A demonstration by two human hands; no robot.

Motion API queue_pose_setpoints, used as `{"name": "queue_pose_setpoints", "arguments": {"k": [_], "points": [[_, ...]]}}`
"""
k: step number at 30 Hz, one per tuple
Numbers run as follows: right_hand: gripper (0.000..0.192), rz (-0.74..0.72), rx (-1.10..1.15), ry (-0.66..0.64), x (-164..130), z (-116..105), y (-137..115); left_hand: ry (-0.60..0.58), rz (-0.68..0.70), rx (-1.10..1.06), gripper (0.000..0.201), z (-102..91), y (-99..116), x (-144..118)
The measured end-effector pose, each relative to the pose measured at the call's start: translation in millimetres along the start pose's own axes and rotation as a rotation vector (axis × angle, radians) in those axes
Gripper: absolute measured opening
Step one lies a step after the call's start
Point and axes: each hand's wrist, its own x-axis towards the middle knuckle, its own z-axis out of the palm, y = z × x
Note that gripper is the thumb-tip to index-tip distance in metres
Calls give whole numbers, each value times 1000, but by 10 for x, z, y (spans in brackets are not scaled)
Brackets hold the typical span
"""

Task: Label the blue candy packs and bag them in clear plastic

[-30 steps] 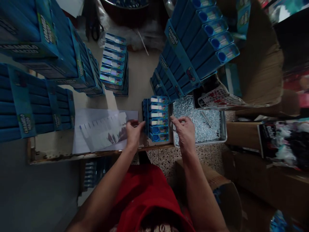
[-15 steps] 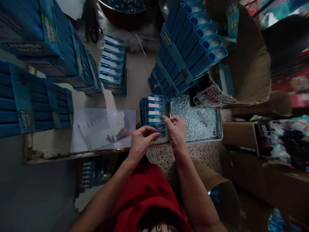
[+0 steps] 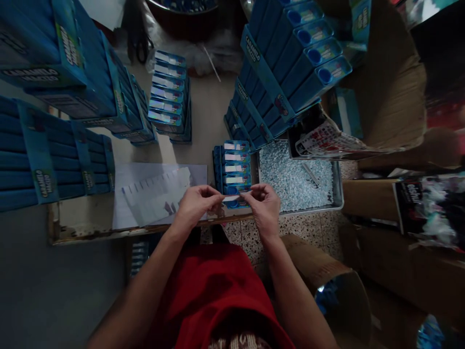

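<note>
My left hand (image 3: 198, 206) pinches one end of a small pale sticker strip (image 3: 231, 198), and the fingertips of my right hand (image 3: 264, 206) close on its other end. The strip is held over the nearest of the small blue candy boxes (image 3: 236, 168), which stand in a row at the table's front edge. Shiny pale strips lie across the tops of the farther boxes in that row. Left of my hands, a partly used sheet of stickers (image 3: 156, 196) rests on white paper (image 3: 123, 213).
A metal tray (image 3: 337, 194) of tiny pale blue-white pieces sits at the right. Tall stacks of blue boxes rise at left (image 3: 47, 160) and right (image 3: 265, 92); another row (image 3: 167, 92) stands farther back. An open cardboard box (image 3: 337, 300) is on the floor.
My hands have drawn slightly apart, the left one moving left, and the pale strip now shows stretched between them. The view has shifted slightly.
</note>
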Motion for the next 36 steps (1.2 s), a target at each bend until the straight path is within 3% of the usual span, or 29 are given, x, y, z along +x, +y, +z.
{"name": "queue_pose_setpoints", "arguments": {"k": [5, 14, 20, 23, 26, 30, 33, 36], "points": [[35, -91, -178, 33, 131, 71, 38, -52, 14, 25, 13, -42, 27, 242], [32, -160, -328, 13, 179, 101, 44, -21, -23, -15, 16, -20, -2, 268], [32, -210, -374, -11, 187, 106, 90, -81, -78, -98, 26, -23, -127, 352], [42, -272, -473, 64, 220, 59, 95, -97, -101, -182, 33, 15, -241, 397], [61, -179, -457, 147, 266, 10, 153, -25, -144, -278, 36, 143, -377, 441], [65, 25, -210, 9, 320, -3, 316, 84, -122, -371, 39, 293, -544, 508], [62, 28, -119, -26, 300, -61, 391, 227, -10, -188, 35, 41, -620, 584], [51, -68, -180, 116, 93, -168, 356, 550, 155, 300, 29, -630, -673, 739]]}}
